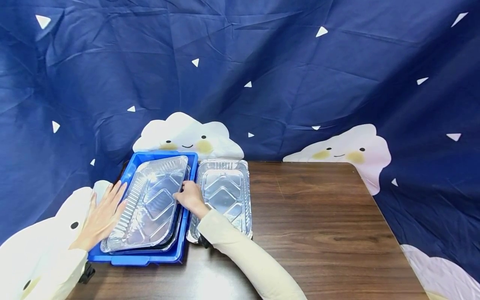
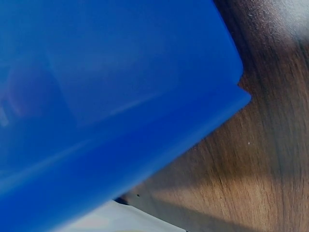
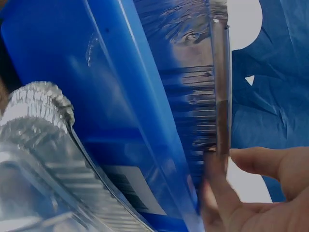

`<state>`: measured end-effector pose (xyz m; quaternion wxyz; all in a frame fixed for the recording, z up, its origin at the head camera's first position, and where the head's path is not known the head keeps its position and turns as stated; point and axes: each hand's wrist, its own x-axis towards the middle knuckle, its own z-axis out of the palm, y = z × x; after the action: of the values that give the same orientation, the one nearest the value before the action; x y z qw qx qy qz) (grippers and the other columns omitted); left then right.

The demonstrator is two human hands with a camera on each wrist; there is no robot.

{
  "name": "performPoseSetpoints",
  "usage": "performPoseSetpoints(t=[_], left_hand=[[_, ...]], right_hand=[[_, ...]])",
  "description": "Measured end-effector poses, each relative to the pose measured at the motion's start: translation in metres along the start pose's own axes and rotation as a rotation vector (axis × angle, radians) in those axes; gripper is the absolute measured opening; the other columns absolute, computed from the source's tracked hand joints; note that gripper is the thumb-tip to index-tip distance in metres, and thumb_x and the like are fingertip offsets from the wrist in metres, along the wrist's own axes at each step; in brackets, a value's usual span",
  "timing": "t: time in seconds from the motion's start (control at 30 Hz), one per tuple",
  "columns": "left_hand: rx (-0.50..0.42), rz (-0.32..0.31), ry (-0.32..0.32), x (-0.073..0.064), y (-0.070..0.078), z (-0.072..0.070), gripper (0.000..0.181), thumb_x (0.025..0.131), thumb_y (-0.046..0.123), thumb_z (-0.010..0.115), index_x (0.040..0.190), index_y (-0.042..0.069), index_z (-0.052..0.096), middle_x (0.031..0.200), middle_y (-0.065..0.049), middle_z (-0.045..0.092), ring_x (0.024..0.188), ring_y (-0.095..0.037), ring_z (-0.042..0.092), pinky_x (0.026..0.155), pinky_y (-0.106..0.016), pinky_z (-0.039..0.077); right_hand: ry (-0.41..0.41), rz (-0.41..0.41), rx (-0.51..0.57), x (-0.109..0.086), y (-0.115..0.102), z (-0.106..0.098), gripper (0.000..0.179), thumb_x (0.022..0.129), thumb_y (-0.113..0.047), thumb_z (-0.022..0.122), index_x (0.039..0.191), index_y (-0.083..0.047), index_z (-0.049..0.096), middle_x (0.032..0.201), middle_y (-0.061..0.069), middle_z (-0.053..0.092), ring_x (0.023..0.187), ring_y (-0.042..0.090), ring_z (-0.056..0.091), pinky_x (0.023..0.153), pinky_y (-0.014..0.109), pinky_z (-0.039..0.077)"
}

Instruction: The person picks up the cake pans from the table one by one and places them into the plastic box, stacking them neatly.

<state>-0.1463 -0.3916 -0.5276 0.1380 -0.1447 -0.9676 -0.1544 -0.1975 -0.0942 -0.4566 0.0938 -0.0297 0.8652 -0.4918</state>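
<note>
A shallow rectangular foil tray (image 1: 157, 204) lies slanted in the blue plastic bin (image 1: 131, 261), on top of darker layers that peek out beneath its edge. My right hand (image 1: 190, 196) pinches this tray's right rim; in the right wrist view, the thumb (image 3: 258, 159) and fingers meet at the ribbed foil edge (image 3: 198, 96). My left hand (image 1: 105, 214) is spread flat with straight fingers at the bin's left side, fingertips by the tray's left edge. Only the blue bin wall (image 2: 120, 145) fills most of the left wrist view, and no fingers appear there.
A second foil tray (image 1: 225, 191) stands on the wooden table (image 1: 307, 225) right beside the bin, partly under my right forearm. A barcode label (image 3: 135, 188) marks the bin's side. Dark blue cloth (image 1: 262, 54) with clouds hangs behind the table.
</note>
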Motion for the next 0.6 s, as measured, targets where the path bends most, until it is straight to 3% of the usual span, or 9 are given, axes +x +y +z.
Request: performPoseSetpoints(t=[0.1,0.23,0.4,0.6], left_hand=[[0.002,-0.003,-0.006,0.000,0.000,0.000,0.059,0.114,0.027,0.041,0.167,0.005,0.026,0.170,-0.025,0.028,0.161,-0.041,0.014,0.122,-0.072,-0.005],[-0.009,-0.007,-0.005,0.001,-0.001,0.001,0.059,0.114,0.028,0.041,0.167,0.005,0.028,0.170,-0.026,0.028,0.161,-0.041,0.012,0.122,-0.072,-0.006],[-0.014,-0.015,0.006,0.001,-0.002,0.001,0.059,0.114,0.030,0.041,0.167,0.005,0.029,0.169,-0.026,0.029,0.159,-0.044,0.017,0.122,-0.072,-0.005],[-0.016,-0.020,-0.001,0.000,-0.002,0.002,0.059,0.115,0.031,0.040,0.167,0.006,0.028,0.170,-0.026,0.028,0.160,-0.045,0.016,0.122,-0.070,-0.007]], right_hand=[[-0.001,-0.050,-0.184,-0.003,-0.003,-0.004,0.018,0.087,-0.014,0.083,0.086,-0.002,0.070,0.084,0.008,0.070,0.074,0.018,0.059,0.072,0.026,0.055],[0.007,-0.072,-0.285,-0.005,-0.007,-0.006,0.026,0.088,-0.018,0.083,0.100,0.004,0.074,0.105,0.015,0.072,0.096,0.024,0.068,0.092,0.031,0.056],[0.000,-0.052,-0.253,-0.005,-0.006,-0.010,0.033,0.089,-0.017,0.082,0.113,0.006,0.074,0.122,0.019,0.071,0.110,0.030,0.069,0.098,0.035,0.056],[-0.023,-0.037,-0.109,-0.007,0.000,-0.022,0.063,0.089,-0.014,0.081,0.146,0.003,0.060,0.131,0.021,0.070,0.121,0.031,0.067,0.104,0.037,0.053]])
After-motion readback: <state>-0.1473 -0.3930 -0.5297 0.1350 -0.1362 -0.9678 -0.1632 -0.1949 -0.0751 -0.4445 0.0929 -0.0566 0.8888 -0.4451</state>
